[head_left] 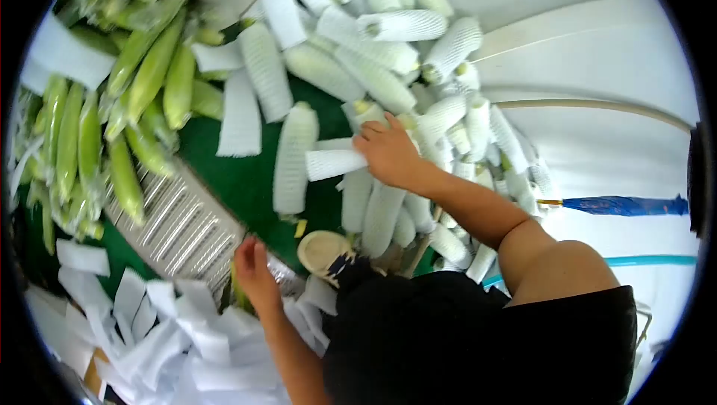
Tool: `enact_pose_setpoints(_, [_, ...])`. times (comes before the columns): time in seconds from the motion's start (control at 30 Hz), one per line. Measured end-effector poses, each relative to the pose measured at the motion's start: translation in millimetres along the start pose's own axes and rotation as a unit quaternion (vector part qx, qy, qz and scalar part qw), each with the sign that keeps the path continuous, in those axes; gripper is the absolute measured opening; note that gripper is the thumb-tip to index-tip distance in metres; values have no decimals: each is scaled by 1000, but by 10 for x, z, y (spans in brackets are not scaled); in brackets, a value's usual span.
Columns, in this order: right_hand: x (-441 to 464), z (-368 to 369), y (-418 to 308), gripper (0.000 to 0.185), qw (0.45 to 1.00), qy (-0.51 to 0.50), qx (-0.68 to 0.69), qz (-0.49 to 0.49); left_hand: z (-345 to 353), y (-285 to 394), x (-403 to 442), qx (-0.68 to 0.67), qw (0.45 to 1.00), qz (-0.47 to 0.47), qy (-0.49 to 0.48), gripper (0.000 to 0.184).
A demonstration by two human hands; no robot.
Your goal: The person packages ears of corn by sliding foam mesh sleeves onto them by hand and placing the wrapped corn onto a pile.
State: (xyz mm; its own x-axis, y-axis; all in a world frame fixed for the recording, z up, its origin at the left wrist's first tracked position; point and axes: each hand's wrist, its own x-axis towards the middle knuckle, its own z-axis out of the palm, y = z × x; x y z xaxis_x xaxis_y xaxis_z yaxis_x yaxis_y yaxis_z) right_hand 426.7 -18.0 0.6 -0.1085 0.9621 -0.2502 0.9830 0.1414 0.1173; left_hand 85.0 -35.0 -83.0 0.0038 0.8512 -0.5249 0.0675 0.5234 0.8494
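Note:
My right hand [388,153] is over the near side of a heap of corn cobs in white foam net sleeves [388,58], its fingers curled on a sleeved cob [366,110]. A flat white foam sleeve [334,164] extends from beside its palm. Left of it lies another sleeved cob [296,159] on the green surface. My left hand [255,269] is raised at the lower end of a slotted metal rack [183,215], fingers slightly apart, with nothing visible between them. Part of a green cob [239,293] shows beside that hand.
Green cobs in clear film [157,69] are piled at the upper left. Loose white foam sleeves [187,338] fill the lower left. A shoe [325,252] is on the green surface [216,144]. A blue umbrella [624,206] lies at the right, by a white wall.

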Motion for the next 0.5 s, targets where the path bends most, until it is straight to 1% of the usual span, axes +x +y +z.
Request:
enact_pose_setpoints(0.03, [-2, -219, 1, 25, 999, 48, 9, -18, -5, 58, -49, -17, 1000, -20, 0, 18])
enact_pose_setpoints(0.07, [-15, -422, 29, 26, 998, 63, -5, 21, -20, 53, -78, -8, 1000, -15, -14, 18])
enact_pose_setpoints(0.1, [-38, -660, 102, 34, 995, 84, 43, 24, -69, 46, -91, 7, 1000, -7, -16, 17])
enact_pose_setpoints(0.13, [75, -1072, 95, 46, 992, -52, 97, 57, -118, -18, -80, 27, 999, 4, -18, 17])
enact_pose_setpoints(0.17, [140, -1252, 129, 59, 979, -51, 197, -4, -136, -76, -57, 2, 1000, 4, -8, 16])
enact_pose_setpoints(0.23, [531, -1294, -40, 69, 943, -19, 287, -166, -129, -147, 0, -24, 999, -20, 18, 16])
enact_pose_setpoints(0.3, [1050, -1019, -343, 74, 928, -3, 261, -266, -77, -133, 60, -39, 998, -35, 22, 16])
enact_pose_setpoints(0.37, [1624, -437, -645, 66, 963, 66, 123, -231, -69, -84, 58, -30, 999, -35, 19, 19])
enact_pose_setpoints(0.4, [1859, -219, -778, 55, 962, 70, 103, -244, -97, -42, 17, -31, 999, -27, 18, 20])
enact_pose_setpoints(0.43, [2017, -246, -932, 43, 959, 77, 82, -260, -154, 32, -16, -31, 999, -16, 21, 22])
enact_pose_setpoints(0.47, [2001, -260, -1102, 19, 939, 138, 75, -307, -227, 151, -85, -12, 999, -10, 36, 27])
enact_pose_setpoints(0.5, [1861, -528, -1358, 12, 933, 121, 130, -312, -316, 193, -77, -25, 995, 22, 90, 28])
